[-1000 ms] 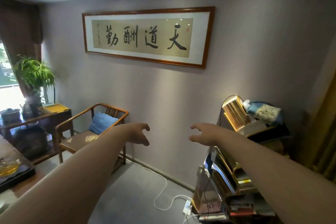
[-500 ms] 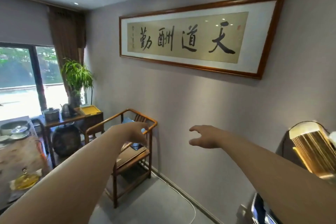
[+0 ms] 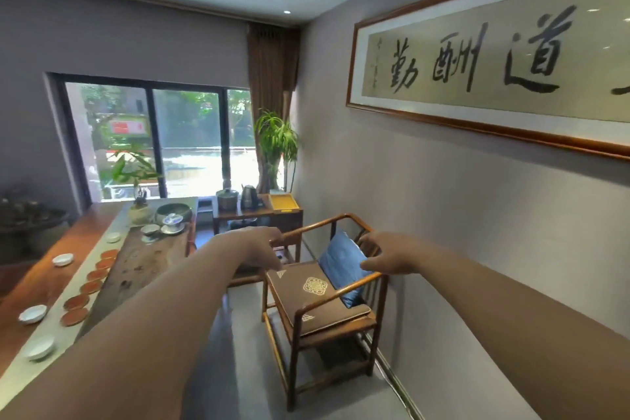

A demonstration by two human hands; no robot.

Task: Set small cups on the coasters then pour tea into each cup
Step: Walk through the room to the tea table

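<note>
Figure: Both hands raised and empty before the tea table, with no cup yet placed.

The left hand (image 3: 259, 245) and right hand (image 3: 388, 257) are extended in mid-air above the wooden chair (image 3: 324, 297), fingers loosely spread and holding nothing. On the table (image 3: 41, 286) at the left, a row of round brown coasters (image 3: 91, 286) lies bare along the edge of the tea tray (image 3: 136, 269). Small white cups (image 3: 33, 313) stand apart from the coasters on the outer side of the table, none on a coaster. The lidded brewing bowl (image 3: 173, 222) sits at the far end. By this evidence the task has not begun: all cups remain to be set and every pour is outstanding.
</note>
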